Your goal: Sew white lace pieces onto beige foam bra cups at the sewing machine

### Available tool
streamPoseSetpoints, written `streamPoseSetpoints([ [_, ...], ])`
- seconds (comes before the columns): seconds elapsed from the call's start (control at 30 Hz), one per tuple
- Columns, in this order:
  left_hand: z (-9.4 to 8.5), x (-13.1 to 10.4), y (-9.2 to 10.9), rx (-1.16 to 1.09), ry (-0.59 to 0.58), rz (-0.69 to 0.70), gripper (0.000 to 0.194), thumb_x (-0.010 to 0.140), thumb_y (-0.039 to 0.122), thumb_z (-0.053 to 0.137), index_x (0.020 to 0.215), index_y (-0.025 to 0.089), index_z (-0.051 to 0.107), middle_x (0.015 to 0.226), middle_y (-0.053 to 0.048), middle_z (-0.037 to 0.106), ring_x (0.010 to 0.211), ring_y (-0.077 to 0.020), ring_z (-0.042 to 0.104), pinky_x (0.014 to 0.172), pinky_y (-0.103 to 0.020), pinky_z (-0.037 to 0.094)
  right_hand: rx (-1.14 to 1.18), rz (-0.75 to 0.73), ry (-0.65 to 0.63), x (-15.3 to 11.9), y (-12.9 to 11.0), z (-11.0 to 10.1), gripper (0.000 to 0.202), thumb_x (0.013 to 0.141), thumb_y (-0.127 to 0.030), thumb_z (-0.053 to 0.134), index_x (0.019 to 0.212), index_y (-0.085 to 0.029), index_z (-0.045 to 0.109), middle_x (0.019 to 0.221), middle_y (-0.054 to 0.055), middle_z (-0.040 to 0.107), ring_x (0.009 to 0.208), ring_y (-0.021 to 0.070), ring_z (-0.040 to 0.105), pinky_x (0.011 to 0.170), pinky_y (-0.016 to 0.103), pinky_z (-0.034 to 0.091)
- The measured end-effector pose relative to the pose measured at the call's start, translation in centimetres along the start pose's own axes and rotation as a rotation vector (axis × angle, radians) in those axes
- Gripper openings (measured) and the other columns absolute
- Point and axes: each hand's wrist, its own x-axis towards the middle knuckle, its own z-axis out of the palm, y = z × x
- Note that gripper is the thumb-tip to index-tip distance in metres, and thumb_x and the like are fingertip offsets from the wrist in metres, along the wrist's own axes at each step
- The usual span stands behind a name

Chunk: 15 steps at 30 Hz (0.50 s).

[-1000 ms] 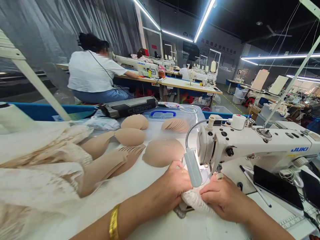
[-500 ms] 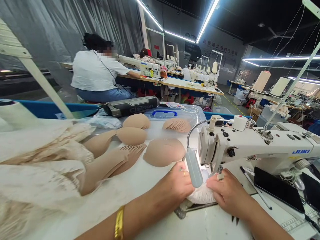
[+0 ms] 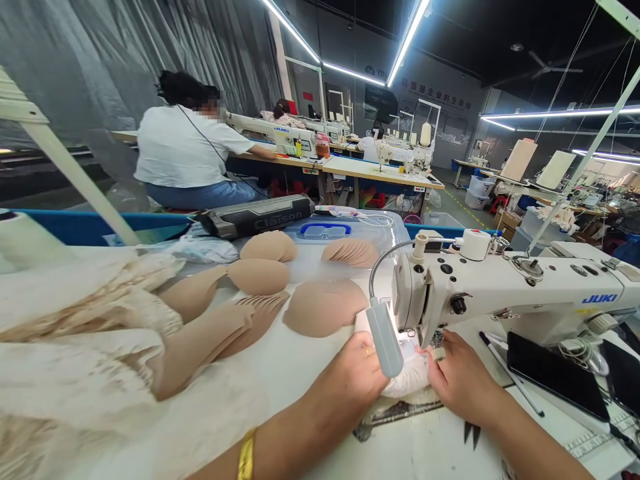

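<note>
Under the needle end of a white sewing machine lies a piece of white gathered fabric. My left hand is closed on the fabric's left side, its fingertips partly hidden behind a small grey lamp on a bendy neck. On the right side, close to the presser foot, my right hand pinches the fabric's edge between thumb and fingers. The needle itself is too hidden to make out. Beige moulded bra cups lie in stacks to the left of the machine.
Cream lace fabric covers the table's left side. Behind the cups stands a clear lidded box. Scissor-like tips, a pen and a black phone lie at right. A co-worker sits at another machine ahead.
The view has shifted slightly. My right hand has moved a little away from my left, and more white fabric shows above my left hand. Both hands stay on the fabric.
</note>
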Motion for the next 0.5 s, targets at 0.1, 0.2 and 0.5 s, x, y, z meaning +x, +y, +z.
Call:
streamPoseSetpoints([
  [0.1,-1.9,0.5,0.6,-0.074,-0.084,-0.036,0.038,0.094,0.003,0.047,0.122,0.023,0.062,0.100,-0.005,0.077,0.093,-0.0241,0.071,0.086,-0.041,0.052,0.022,-0.080,0.072,-0.3,0.1,-0.1,0.026,0.091,-0.002,0.045,0.091,-0.021,0.062,0.081,0.008,0.067,0.098,0.0309,0.066,0.088,0.043,0.058],
  [0.2,-3.3,0.7,1.0,-0.158,-0.205,-0.135,0.039,0.085,0.005,0.053,0.114,0.026,0.067,0.104,-0.003,0.077,0.094,-0.0253,0.070,0.093,-0.044,0.049,0.015,-0.165,0.164,-0.7,-0.5,-0.2,0.027,0.091,-0.004,0.048,0.105,-0.020,0.064,0.087,0.010,0.072,0.091,0.0304,0.065,0.085,0.043,0.056],
  [0.5,-5.1,0.4,2.0,-0.261,-0.411,-0.266,0.053,0.078,0.015,0.066,0.128,0.031,0.063,0.127,-0.006,0.071,0.111,-0.0291,0.066,0.093,-0.039,0.055,-0.080,-0.288,0.056,-0.1,-2.6,1.2,0.042,0.092,-0.006,0.059,0.129,-0.026,0.059,0.115,0.005,0.076,0.100,0.0242,0.066,0.088,0.036,0.047],
])
